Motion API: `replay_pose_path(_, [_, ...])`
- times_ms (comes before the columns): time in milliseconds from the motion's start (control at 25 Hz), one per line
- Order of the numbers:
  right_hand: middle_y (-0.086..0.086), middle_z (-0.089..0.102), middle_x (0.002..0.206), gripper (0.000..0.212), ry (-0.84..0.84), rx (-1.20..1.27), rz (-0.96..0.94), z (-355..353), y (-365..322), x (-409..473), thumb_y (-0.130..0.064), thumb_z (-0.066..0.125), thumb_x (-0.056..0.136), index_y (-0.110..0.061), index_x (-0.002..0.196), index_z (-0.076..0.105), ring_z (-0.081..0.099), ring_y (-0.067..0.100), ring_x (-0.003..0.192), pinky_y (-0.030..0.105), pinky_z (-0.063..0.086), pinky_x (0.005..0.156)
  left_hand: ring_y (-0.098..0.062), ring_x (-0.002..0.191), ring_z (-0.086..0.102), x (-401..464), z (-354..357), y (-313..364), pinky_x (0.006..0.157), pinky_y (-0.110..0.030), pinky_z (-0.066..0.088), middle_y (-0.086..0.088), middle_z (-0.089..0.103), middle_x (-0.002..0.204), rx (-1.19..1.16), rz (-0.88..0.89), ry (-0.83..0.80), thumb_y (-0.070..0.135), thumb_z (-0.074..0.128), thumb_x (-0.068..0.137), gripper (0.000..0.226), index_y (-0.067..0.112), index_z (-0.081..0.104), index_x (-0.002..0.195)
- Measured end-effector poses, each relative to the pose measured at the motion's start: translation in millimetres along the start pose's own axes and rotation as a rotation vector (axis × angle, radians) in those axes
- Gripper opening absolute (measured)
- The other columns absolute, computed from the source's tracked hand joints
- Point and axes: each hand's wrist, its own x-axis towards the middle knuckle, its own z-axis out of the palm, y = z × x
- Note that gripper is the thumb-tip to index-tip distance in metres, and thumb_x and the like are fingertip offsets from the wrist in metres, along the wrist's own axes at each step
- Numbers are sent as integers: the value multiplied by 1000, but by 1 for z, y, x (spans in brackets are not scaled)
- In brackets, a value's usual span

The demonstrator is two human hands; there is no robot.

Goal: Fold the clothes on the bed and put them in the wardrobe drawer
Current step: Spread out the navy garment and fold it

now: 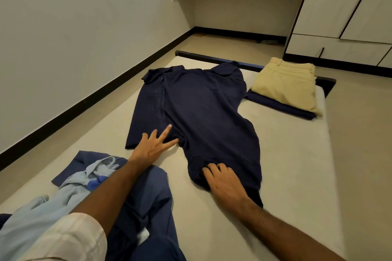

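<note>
Here the navy polo shirt [197, 116] lies spread on the bed [297, 154], the left hand [153, 146] pressing it flat with splayed fingers while the right hand [222, 180] curls into its hem, seemingly smoothing before folding.

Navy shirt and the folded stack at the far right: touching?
Cannot tell. In the head view the navy shirt's right sleeve reaches the corner of the navy layer under the khaki trousers; dark on dark hides any gap.

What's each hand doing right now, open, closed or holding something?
Left hand: open, fingers spread flat on the navy shirt.
Right hand: fingers curled, bunching the navy shirt's near edge.
</note>
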Motion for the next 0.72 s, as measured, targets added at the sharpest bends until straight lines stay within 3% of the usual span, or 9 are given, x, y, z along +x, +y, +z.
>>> replay_pose_path(80, [0,61,90,47,4,1,14,-10,8,12,-11,88,63,-19,103,63,54,20,68,31,42,50,-34,127,41,2,2,-6,94,-45,43,-8,-17,166,83,100,0,5,47,100,91,39,-19,154])
replay_pose_path(200, [-1,54,92,26,-134,156,103,-36,20,25,-4,57,88,-21,103,46,49,22,76,35,39,61,-27,105,53,-1,7,-16,85,-40,45,-10,26,154,96,-11,-11,6,48,99,85,32,-8,158])
replay_pose_path(280, [-2,50,86,21,-272,226,73,-54,34,32,-4,48,88,-21,98,41,52,25,77,36,38,66,-24,96,54,-4,7,-22,80,-37,49,-7,42,134,76,-83,-28,7,48,98,77,31,5,157])
replay_pose_path(480, [2,60,94,17,-471,156,-24,-97,71,37,-23,50,91,-21,106,57,53,22,81,34,39,71,-25,98,60,-27,-1,-35,80,-36,50,-6,49,122,-85,-196,-184,14,51,97,41,25,40,135])
replay_pose_path(600, [-2,59,90,19,-504,187,-58,-102,78,13,-39,54,91,-24,101,50,55,20,80,33,39,69,-30,104,63,-53,-7,-38,85,-41,53,-8,52,122,-313,-288,-231,21,52,93,35,18,46,127])
replay_pose_path(720, [-4,54,90,33,-525,221,-15,-82,73,-16,-42,61,86,-22,106,45,56,21,82,34,41,69,-32,108,61,-84,1,-41,90,-41,52,-12,53,125,-371,-329,-276,28,51,94,34,15,48,126])
